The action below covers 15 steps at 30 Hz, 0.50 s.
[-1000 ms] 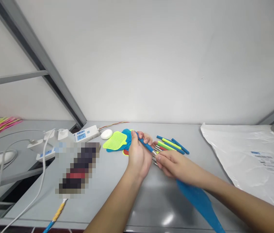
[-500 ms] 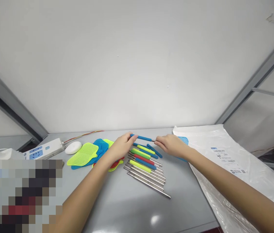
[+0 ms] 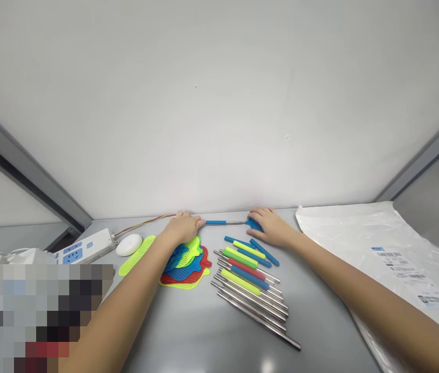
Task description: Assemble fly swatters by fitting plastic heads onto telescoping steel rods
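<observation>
A blue fly swatter lies level along the back of the table, with its blue grip (image 3: 216,223), thin metal rod (image 3: 235,223) and blue head (image 3: 255,224) in one line. My left hand (image 3: 183,228) closes on the grip's outer end. Over the head is my right hand (image 3: 270,227), its curved fingers holding it and hiding much of it. Loose foam grips in yellow (image 3: 240,283), green, red (image 3: 247,270) and blue lie on or beside several metal rods (image 3: 258,320) in front. Mesh swatter heads (image 3: 184,274) in blue, red and yellow-green are piled below my left hand.
A white power strip (image 3: 87,246) with a coloured cable and a round white object (image 3: 129,244) stand at the left. A white plastic package (image 3: 398,228) with printed labels covers the right side. The wall (image 3: 211,129) rises right behind the table.
My hands have moved farther apart, and the swatter now lies lower and straighter near the wall. My right hand has shifted from the rod to the blue head. The view has moved slightly.
</observation>
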Motion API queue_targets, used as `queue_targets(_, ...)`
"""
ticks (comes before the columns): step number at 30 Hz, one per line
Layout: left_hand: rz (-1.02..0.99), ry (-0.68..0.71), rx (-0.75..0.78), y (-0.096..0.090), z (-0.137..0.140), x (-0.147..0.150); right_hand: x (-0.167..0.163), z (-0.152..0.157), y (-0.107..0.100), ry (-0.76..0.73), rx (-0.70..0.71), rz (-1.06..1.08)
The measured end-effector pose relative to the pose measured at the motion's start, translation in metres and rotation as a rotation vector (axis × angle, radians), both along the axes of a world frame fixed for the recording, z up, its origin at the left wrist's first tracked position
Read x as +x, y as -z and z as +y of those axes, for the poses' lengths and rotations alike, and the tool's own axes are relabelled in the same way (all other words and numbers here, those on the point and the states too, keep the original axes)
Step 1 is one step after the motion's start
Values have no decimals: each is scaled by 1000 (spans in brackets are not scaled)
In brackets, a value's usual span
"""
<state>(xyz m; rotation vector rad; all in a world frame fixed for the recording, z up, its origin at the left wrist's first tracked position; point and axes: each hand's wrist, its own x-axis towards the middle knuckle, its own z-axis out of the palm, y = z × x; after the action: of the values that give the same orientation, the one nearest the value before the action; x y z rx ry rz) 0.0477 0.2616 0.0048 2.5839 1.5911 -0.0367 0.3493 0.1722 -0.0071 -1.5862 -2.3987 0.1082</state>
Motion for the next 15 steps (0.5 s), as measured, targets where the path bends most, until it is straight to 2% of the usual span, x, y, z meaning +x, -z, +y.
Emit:
queue_targets(6,117,21,122,-5,-15,6,4,-15,17,9,-163,19)
queue_targets(15,117,65,222,-3,-22,10,-4,-2,24,7,-264,90)
